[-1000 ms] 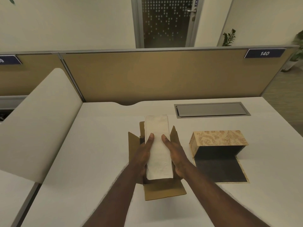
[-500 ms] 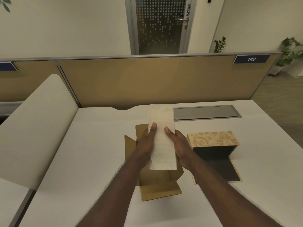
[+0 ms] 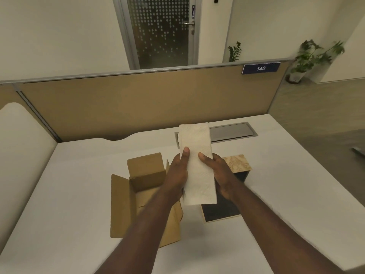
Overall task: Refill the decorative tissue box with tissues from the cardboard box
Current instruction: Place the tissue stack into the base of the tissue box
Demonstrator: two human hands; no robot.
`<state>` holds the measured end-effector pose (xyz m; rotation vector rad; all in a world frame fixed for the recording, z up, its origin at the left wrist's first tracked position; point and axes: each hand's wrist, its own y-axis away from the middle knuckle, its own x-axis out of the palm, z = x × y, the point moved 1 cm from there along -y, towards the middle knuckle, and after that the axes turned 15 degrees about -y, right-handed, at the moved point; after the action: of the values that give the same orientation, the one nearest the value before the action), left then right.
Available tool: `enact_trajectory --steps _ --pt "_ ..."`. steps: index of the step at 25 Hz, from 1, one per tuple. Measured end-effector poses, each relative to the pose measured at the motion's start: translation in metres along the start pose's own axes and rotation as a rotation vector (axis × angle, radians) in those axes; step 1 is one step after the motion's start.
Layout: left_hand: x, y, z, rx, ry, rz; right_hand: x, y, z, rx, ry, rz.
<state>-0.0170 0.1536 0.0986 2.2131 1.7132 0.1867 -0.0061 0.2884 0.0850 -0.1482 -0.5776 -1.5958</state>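
A white stack of tissues [image 3: 197, 163] is held lengthwise above the desk between my left hand [image 3: 177, 173] and my right hand [image 3: 219, 175], thumbs on top. Below and to the left stands the open brown cardboard box [image 3: 146, 186], flaps spread; I see nothing in the part of its inside that shows. The decorative tissue box [image 3: 240, 164], beige with a leaf pattern and a dark inside, lies open on the desk to the right, its flap [image 3: 221, 210] flat toward me. The tissues and my right hand hide much of it.
The white desk [image 3: 286, 194] ends at a tan partition [image 3: 138, 103] with a "140" label. A grey cable hatch [image 3: 231, 131] is set into the desk behind the tissues. A white curved panel [image 3: 21, 151] borders the left. Potted plants stand on the floor beyond.
Both hands have lifted the tissue stack out of the cardboard box and carried it right, over the decorative box. The camera has turned right too.
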Motion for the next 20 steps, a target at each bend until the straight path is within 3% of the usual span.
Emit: enact_trajectory --steps 13,20 --pt "0.080 -0.010 0.044 -0.089 -0.130 0.177 -0.093 0.003 -0.022 0.140 -0.344 -0.175" --pt "0.102 -0.014 0.081 -0.275 -0.175 0.301 -0.126 0.020 -0.054 0.138 -0.392 -0.304"
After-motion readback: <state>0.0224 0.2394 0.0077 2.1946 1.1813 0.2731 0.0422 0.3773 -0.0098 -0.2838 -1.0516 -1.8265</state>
